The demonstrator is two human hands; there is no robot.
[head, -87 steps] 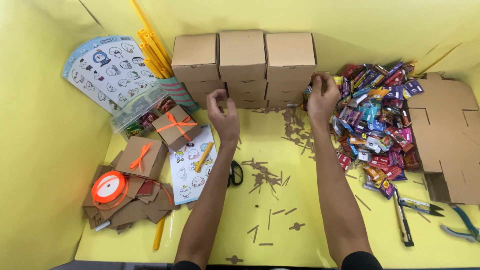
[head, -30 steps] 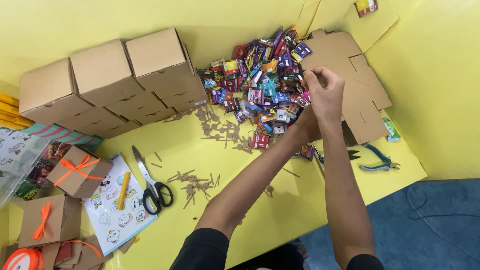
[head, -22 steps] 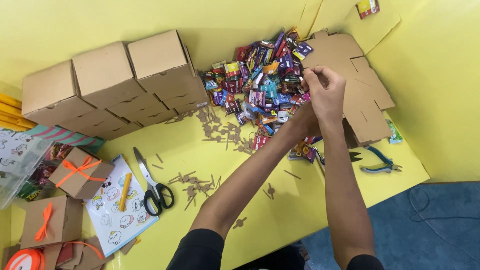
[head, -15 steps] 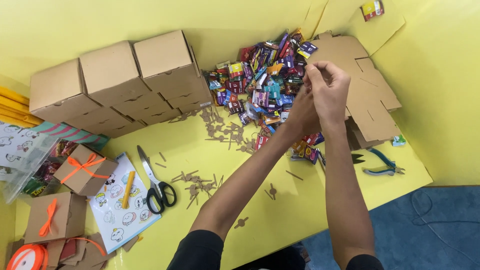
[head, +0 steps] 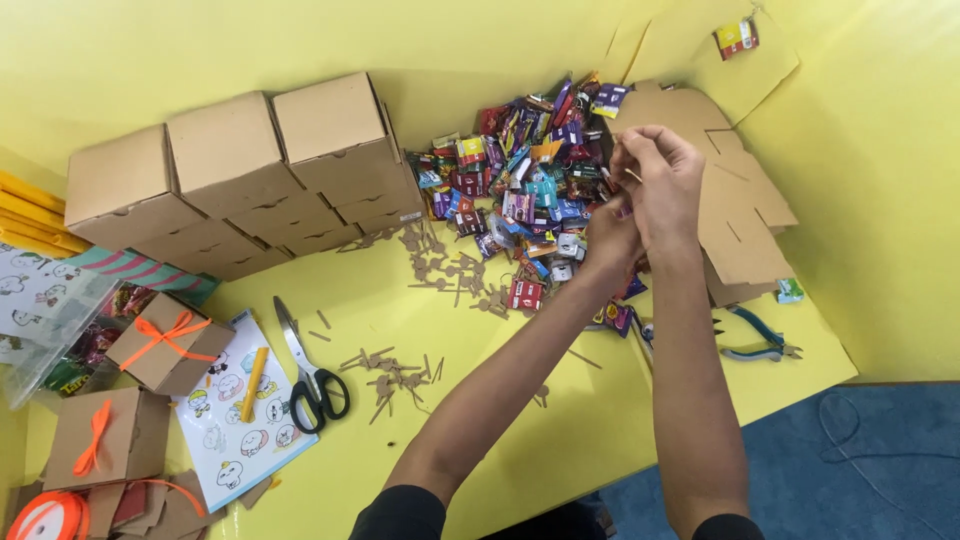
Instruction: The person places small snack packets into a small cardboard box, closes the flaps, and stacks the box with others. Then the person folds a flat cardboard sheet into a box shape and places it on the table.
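Both arms stretch forward, right hand [head: 665, 175] raised with fingertips pinched, left hand [head: 610, 232] curled just below its fingers.

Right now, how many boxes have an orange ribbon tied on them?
2. One ribboned box sits at the left beside the sticker sheet; the other ribboned box lies just below it, near the orange ribbon spool. More may be hidden off-frame.

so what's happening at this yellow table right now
A person has both hands raised together above a pile of wrapped candies. The right hand pinches something small and thin; what it is is too small to tell. The left hand sits just beneath it. Flat cardboard cutouts lie to the right, closed cardboard boxes are stacked on the left, and scissors rest untouched.
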